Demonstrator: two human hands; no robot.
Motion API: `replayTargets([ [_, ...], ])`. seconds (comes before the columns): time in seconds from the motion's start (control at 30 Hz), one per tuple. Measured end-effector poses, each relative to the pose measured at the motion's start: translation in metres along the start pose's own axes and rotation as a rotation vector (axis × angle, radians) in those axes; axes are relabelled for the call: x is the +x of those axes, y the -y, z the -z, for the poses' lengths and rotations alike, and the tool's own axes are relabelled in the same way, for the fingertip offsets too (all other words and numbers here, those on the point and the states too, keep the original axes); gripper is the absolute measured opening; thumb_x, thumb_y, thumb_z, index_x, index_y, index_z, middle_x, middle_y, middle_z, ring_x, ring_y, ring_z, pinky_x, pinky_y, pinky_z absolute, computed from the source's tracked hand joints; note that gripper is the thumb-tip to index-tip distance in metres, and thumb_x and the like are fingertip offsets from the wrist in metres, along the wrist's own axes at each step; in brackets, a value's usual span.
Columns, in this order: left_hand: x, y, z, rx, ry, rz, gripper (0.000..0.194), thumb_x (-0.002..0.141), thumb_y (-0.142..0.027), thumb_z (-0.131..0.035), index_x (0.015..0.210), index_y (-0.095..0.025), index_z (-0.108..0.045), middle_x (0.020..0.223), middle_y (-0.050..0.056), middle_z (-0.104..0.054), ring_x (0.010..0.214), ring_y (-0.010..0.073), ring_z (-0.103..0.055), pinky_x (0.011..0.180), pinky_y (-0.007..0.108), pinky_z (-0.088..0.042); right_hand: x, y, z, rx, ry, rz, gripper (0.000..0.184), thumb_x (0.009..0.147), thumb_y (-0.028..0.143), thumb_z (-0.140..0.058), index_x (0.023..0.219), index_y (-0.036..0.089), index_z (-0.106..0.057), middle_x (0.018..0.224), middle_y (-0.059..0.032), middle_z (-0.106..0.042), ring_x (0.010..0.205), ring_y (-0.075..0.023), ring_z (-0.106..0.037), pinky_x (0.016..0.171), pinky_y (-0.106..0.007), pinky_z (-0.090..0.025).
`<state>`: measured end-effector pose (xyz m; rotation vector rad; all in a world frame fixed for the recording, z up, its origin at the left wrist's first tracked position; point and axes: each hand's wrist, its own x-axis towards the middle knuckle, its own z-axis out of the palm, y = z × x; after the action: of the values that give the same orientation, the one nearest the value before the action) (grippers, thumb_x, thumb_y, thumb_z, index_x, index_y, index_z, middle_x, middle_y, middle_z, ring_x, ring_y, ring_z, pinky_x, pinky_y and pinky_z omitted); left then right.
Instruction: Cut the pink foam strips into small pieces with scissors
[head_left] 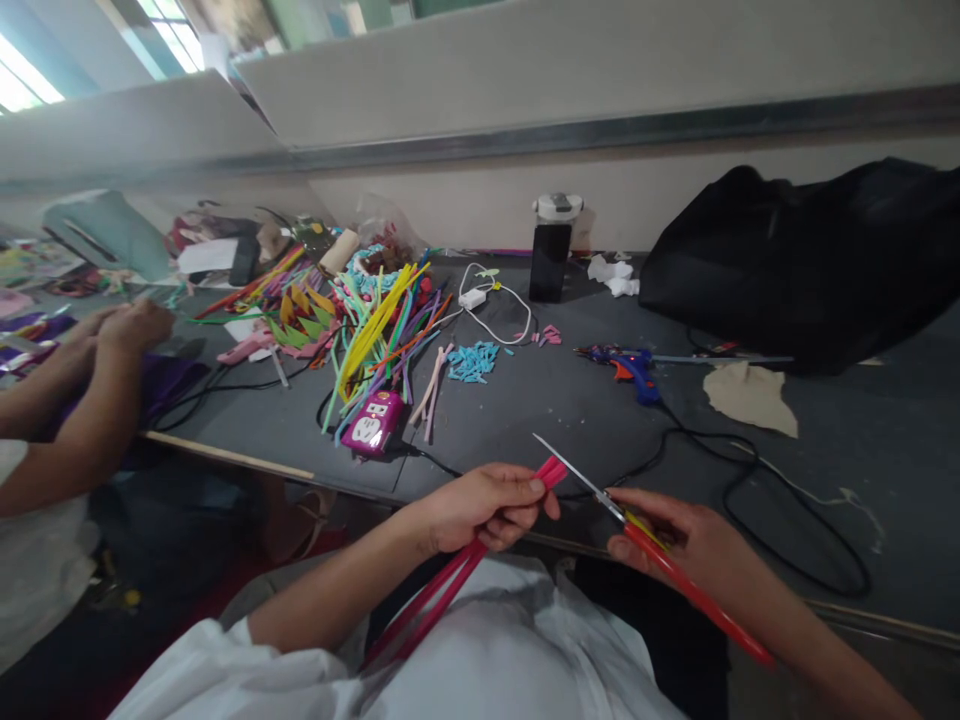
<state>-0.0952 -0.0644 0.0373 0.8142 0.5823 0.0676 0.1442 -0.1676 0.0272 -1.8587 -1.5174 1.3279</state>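
Note:
My left hand [495, 505] is closed around a small bundle of pink pipe cleaners [555, 470]. Their short ends stick out past the thumb, while the long ends hang down over my lap. In my right hand [694, 545] is a pair of scissors [656, 552] with red and yellow handles. The blades point up and left, right at the short ends of the bundle; whether they touch them I cannot tell. Beyond my hands, small cut blue pieces [472, 362] lie in a heap, with pink pieces [550, 335] behind.
A blue glue gun [630, 370] lies to the right, its black cord looping across the table [517, 420]. Colourful pipe cleaners [382, 330] pile behind a purple power socket [373, 425]. A bottle [551, 250] and black bag [810, 260] stand behind. Another person's hands [127, 330] are at left.

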Motion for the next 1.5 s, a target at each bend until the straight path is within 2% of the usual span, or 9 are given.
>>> replayTargets([
  [0.33, -0.001, 0.001, 0.000, 0.019, -0.022, -0.018, 0.028, 0.087, -0.042, -0.058, 0.085, -0.014, -0.057, 0.052, -0.010, -0.024, 0.041, 0.0041, -0.013, 0.039, 0.022, -0.006, 0.000, 0.002, -0.006, -0.022, -0.008, 0.011, 0.057, 0.078, 0.059, -0.062, 0.121, 0.022, -0.060, 0.099, -0.0036, -0.073, 0.087, -0.0191, -0.067, 0.076, -0.025, -0.051],
  [0.43, -0.002, 0.001, 0.000, 0.017, -0.050, -0.025, 0.027, 0.085, -0.042, -0.059, 0.083, -0.014, -0.057, 0.052, -0.009, -0.026, 0.041, 0.0039, -0.015, 0.039, 0.021, -0.007, -0.001, 0.001, -0.007, 0.004, -0.005, 0.014, 0.056, 0.079, 0.060, -0.060, 0.119, 0.021, -0.058, 0.084, -0.0015, -0.070, 0.076, -0.0162, -0.065, 0.069, -0.024, -0.051],
  [0.57, -0.003, 0.001, 0.000, -0.025, -0.095, -0.019, 0.025, 0.086, -0.040, -0.056, 0.083, -0.015, -0.056, 0.054, -0.009, -0.024, 0.042, 0.0040, -0.013, 0.039, 0.021, -0.007, -0.011, 0.004, -0.010, 0.078, 0.007, -0.020, 0.061, 0.079, 0.067, -0.051, 0.120, 0.022, -0.050, 0.073, 0.0026, -0.061, 0.051, -0.0096, -0.056, 0.048, -0.020, -0.046],
  [0.7, -0.004, 0.002, 0.002, -0.078, -0.109, -0.009, 0.042, 0.090, -0.054, -0.042, 0.089, -0.016, -0.057, 0.056, -0.009, -0.020, 0.043, 0.0049, -0.010, 0.040, 0.021, -0.006, -0.025, 0.016, -0.017, 0.098, 0.008, -0.037, 0.063, 0.081, 0.074, -0.039, 0.119, 0.024, -0.048, 0.065, 0.0059, -0.052, 0.041, -0.0064, -0.047, 0.041, -0.018, -0.040],
  [0.77, -0.003, 0.003, 0.002, -0.096, -0.106, -0.024, 0.048, 0.091, -0.059, -0.037, 0.093, -0.015, -0.058, 0.057, -0.009, -0.019, 0.043, 0.0053, -0.009, 0.039, 0.021, -0.006, -0.030, 0.022, -0.022, 0.099, 0.001, -0.020, 0.065, 0.080, 0.076, -0.039, 0.117, 0.023, -0.049, 0.064, 0.0061, -0.050, 0.042, -0.0064, -0.045, 0.042, -0.018, -0.039],
  [0.87, -0.003, 0.004, 0.000, -0.098, -0.119, -0.029, 0.043, 0.091, -0.054, -0.040, 0.097, -0.016, -0.058, 0.059, -0.008, -0.021, 0.044, 0.0050, -0.009, 0.040, 0.021, -0.006, -0.031, 0.026, -0.028, 0.089, 0.015, 0.019, 0.064, 0.078, 0.076, -0.041, 0.113, 0.022, -0.050, 0.064, 0.0052, -0.050, 0.046, -0.0080, -0.044, 0.044, -0.020, -0.038],
  [1.1, -0.005, 0.001, -0.006, -0.059, -0.135, -0.076, 0.029, 0.088, -0.044, -0.053, 0.089, -0.015, -0.057, 0.059, -0.009, -0.024, 0.044, 0.0036, -0.012, 0.041, 0.020, -0.007, -0.024, 0.024, -0.027, -0.013, 0.095, 0.089, 0.047, 0.087, 0.059, -0.048, 0.119, 0.024, -0.044, 0.085, -0.0005, -0.064, 0.074, -0.0161, -0.060, 0.070, -0.026, -0.046],
  [1.33, 0.004, 0.004, -0.009, -0.046, -0.206, -0.065, 0.032, 0.083, -0.047, -0.061, 0.084, -0.016, -0.056, 0.057, -0.009, -0.030, 0.041, 0.0026, -0.016, 0.040, 0.021, -0.007, -0.017, 0.029, -0.031, -0.002, 0.117, 0.089, 0.040, 0.090, 0.050, -0.049, 0.121, 0.026, -0.042, 0.095, -0.0015, -0.067, 0.083, -0.0185, -0.063, 0.076, -0.028, -0.047],
  [1.5, 0.015, 0.002, -0.010, -0.029, -0.248, -0.098, 0.037, 0.079, -0.052, -0.063, 0.081, -0.017, -0.054, 0.054, -0.010, -0.029, 0.040, 0.0029, -0.015, 0.038, 0.020, -0.007, -0.010, 0.039, -0.032, 0.062, 0.092, 0.088, 0.048, 0.091, 0.054, -0.047, 0.127, 0.024, -0.038, 0.099, -0.0026, -0.065, 0.092, -0.0189, -0.061, 0.083, -0.029, -0.046],
])
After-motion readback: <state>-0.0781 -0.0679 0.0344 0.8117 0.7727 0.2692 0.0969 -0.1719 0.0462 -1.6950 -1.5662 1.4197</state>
